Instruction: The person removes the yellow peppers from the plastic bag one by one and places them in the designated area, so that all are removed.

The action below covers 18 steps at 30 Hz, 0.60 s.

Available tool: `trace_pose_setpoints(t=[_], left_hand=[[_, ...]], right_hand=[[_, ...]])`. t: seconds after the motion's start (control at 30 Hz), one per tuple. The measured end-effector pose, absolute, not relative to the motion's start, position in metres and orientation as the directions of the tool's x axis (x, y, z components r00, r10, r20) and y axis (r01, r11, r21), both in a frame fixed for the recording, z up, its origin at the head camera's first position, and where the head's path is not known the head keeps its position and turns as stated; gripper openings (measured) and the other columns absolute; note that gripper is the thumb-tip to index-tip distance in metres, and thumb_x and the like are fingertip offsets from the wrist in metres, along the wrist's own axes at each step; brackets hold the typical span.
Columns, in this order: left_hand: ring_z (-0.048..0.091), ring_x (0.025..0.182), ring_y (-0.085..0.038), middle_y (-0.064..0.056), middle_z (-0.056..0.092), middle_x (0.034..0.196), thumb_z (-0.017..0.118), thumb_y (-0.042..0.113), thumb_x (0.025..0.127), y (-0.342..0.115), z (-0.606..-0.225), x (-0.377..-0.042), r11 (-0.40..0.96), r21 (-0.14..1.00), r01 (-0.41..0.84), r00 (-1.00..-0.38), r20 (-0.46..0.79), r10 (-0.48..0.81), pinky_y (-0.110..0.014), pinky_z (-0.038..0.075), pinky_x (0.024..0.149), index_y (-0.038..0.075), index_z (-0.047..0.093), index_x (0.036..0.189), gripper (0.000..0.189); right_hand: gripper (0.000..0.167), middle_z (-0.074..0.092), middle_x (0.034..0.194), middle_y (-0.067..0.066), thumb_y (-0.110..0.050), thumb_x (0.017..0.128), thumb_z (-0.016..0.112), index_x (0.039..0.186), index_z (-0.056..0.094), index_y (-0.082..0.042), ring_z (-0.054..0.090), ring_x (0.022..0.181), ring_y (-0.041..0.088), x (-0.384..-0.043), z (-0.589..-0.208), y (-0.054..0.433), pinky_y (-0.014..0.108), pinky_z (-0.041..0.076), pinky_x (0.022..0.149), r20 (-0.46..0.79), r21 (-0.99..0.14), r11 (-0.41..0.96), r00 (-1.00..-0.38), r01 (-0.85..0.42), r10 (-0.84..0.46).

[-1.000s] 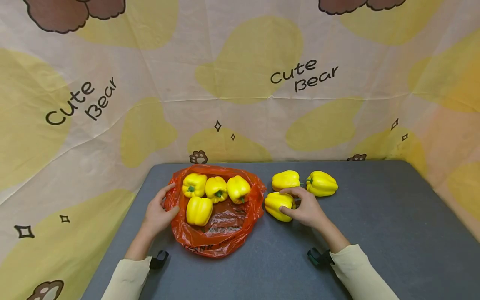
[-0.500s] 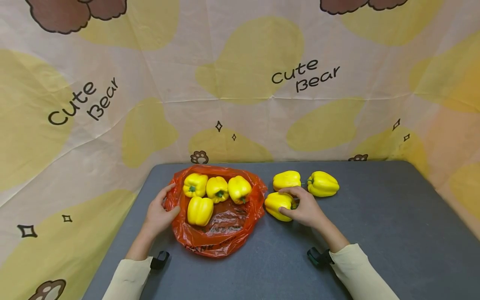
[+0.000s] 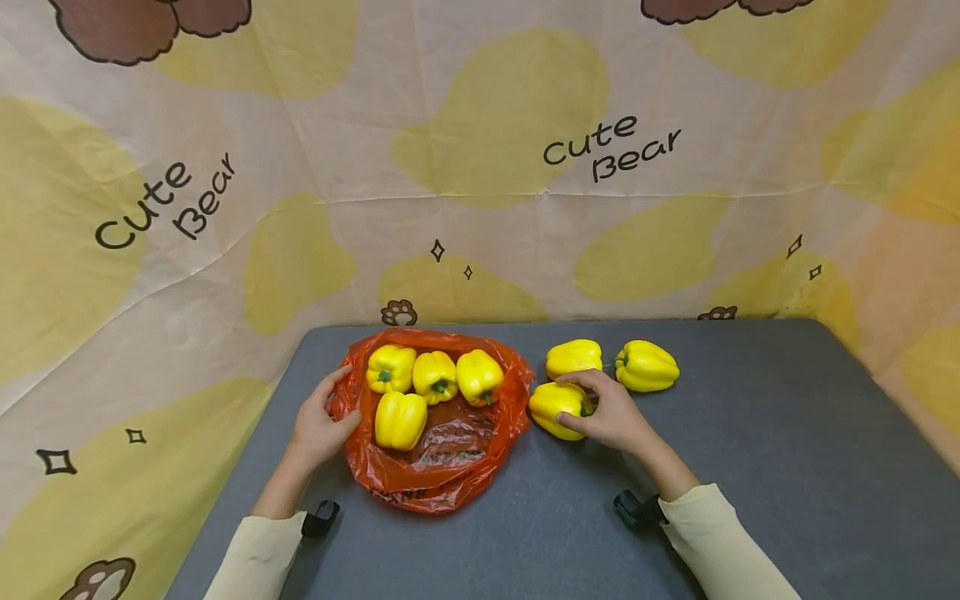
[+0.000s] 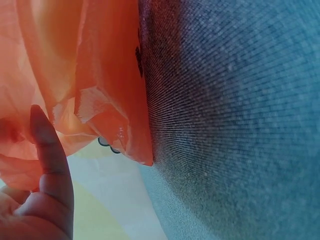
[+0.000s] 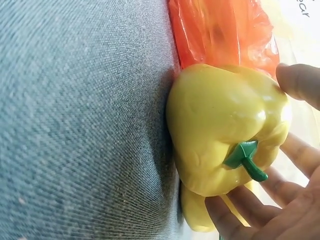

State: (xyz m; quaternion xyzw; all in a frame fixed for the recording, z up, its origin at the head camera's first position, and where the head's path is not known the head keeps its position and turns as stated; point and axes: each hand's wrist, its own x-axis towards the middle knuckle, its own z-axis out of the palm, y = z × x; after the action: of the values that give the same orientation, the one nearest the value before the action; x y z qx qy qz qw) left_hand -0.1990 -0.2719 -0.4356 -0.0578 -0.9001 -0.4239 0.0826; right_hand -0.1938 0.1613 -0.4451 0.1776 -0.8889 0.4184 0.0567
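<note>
A red plastic bag (image 3: 375, 477) stands with its mouth spread wide, and several yellow bell peppers (image 3: 400, 421) lie inside. My left hand (image 3: 317, 427) holds the bag's left rim; in the left wrist view one finger lies along the thin plastic (image 4: 112, 65). Just right of the bag, my right hand (image 3: 615, 417) grips a yellow bell pepper (image 3: 553, 410) that rests on its side on the table. The right wrist view shows this bell pepper (image 5: 215, 115) with its green stem facing the palm, the thumb at its upper edge and fingers round the far side.
Two more yellow bell peppers lie behind my right hand, one close behind (image 3: 573, 357) and one farther right (image 3: 647, 366). Everything stands on a grey table (image 3: 780, 433). A printed cloth (image 3: 480, 150) hangs behind the table's far edge.
</note>
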Motion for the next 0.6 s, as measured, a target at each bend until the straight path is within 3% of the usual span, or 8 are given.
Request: trace_pose_setpoints(t=[0.33,0.6], left_hand=[[0.060,0.108,-0.037,-0.022,0.050,0.138,0.063,0.006,0.082,-0.270,-0.433,-0.198,0.630,0.758,0.167,-0.981,0.195,0.026,-0.044,0.056,0.084,0.010,0.042,0.143,0.065],[0.061,0.106,-0.038,-0.023,0.050,0.136,0.063,0.005,0.081,-0.270,-0.432,-0.196,0.627,0.759,0.175,-0.979,0.204,0.026,-0.043,0.057,0.082,0.009,0.043,0.142,0.064]], right_hand=[[0.047,0.063,0.122,0.008,-0.026,0.078,0.079,0.121,0.065,-0.012,0.058,0.103,0.023,-0.191,-0.442,0.162,0.041,0.051,0.081,0.256,-0.721,0.587,-0.929,-0.368,-0.268],[0.048,0.061,0.127,0.007,-0.027,0.082,0.075,0.125,0.063,-0.011,0.059,0.110,0.027,-0.186,-0.430,0.163,0.052,0.050,0.087,0.251,-0.748,0.560,-0.933,-0.355,-0.257]])
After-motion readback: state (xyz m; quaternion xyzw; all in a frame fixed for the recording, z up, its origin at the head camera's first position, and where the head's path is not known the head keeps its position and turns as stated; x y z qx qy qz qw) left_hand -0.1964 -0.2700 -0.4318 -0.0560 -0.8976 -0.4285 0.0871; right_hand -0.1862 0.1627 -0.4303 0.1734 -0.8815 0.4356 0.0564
